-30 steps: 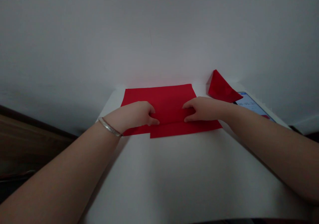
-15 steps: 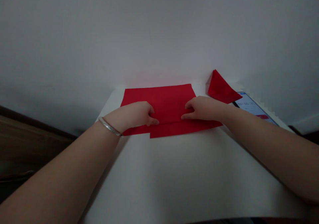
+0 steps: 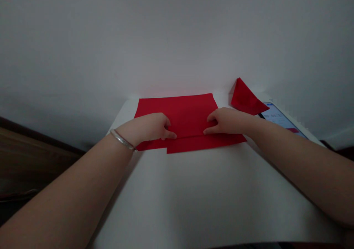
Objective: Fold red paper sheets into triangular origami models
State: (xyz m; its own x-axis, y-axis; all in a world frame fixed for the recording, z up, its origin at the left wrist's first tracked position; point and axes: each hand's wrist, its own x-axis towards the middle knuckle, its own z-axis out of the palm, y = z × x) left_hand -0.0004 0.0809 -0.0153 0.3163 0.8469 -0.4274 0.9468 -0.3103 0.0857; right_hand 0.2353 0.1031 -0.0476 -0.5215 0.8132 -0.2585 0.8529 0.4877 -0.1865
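Red paper [image 3: 190, 110] lies flat on the white table, with a raised edge or crease running across its lower part. Along the near side there is a small step in its outline, so it may be two overlapping pieces. My left hand [image 3: 156, 126] rests on the left part, thumb apart from the curled fingers. On the right part sits my right hand [image 3: 222, 120], its thumb and forefinger also spread with a gap between them. Both hands touch the paper from above; neither visibly grips an edge. Some fingers are hidden behind the backs of the hands.
A folded red triangular piece [image 3: 247, 99] stands at the back right, near the wall [image 3: 177, 38]. Partly under it and beside my right forearm is a phone [image 3: 279, 118] with its screen lit. The white table [image 3: 171, 197] stretches toward me. Brown wooden furniture [image 3: 33, 156] is at the left.
My right hand has slid very slightly to the right over the paper. My left hand and the paper look almost unmoved.
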